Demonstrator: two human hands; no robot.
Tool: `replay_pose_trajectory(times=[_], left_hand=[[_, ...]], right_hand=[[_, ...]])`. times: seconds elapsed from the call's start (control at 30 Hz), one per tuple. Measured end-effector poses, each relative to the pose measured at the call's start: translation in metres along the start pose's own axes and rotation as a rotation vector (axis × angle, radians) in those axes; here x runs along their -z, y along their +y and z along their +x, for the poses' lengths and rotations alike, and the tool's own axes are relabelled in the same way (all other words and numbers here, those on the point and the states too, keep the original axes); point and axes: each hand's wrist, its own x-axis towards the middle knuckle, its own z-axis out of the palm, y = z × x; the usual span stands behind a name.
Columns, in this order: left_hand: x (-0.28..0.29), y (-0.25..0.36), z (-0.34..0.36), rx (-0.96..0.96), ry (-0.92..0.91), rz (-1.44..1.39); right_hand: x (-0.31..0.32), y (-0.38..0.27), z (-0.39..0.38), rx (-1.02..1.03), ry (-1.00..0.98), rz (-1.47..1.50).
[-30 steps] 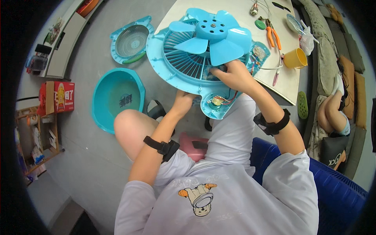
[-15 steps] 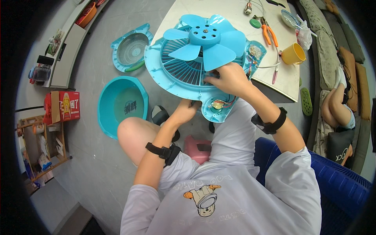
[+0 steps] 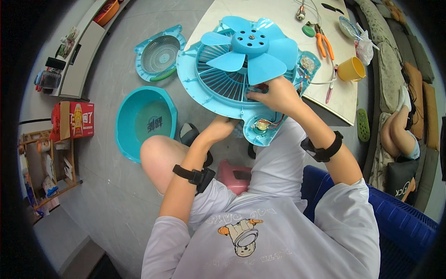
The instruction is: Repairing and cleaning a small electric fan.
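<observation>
I can't tell whether left grip (image 3: 219,129) or right grip (image 3: 279,96) clasps the turquoise, glossy-bladed, slatted fan (image 3: 251,45).

Fan blades (image 3: 265,69) looked smooth, glossy plastic; fan housing (image 3: 192,83), also plastic, showed a satin sheen. Basin (image 3: 134,123), left: smooth plastic. Bag (image 3: 364,52), far right, was thin, crinkled plastic. Shirt (image 3: 276,225), near, was matt cloth. Rack (image 3: 60,193), left, looked wooden.

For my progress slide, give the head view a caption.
Left hand partly beneath the blue fan housing, right hand at its grille near the fan blades.
</observation>
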Motion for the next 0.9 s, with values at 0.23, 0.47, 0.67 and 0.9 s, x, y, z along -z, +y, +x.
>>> replay_pose_trajectory(times=[0.23,0.47,0.67,0.9], left_hand=[[-0.012,0.008,-0.006,-0.205,-0.037,0.145],[-0.013,-0.006,0.001,-0.139,0.107,0.024],[-0.021,-0.026,0.002,-0.174,-0.037,0.144],[-0.020,0.004,0.020,-0.024,0.276,0.014]], right_hand=[[0.008,-0.002,0.005,-0.086,-0.206,0.067],[0.005,0.009,0.010,-0.038,-0.284,0.219],[0.006,0.006,0.010,0.004,-0.190,0.090],[0.005,0.001,0.008,0.017,-0.134,-0.172]])
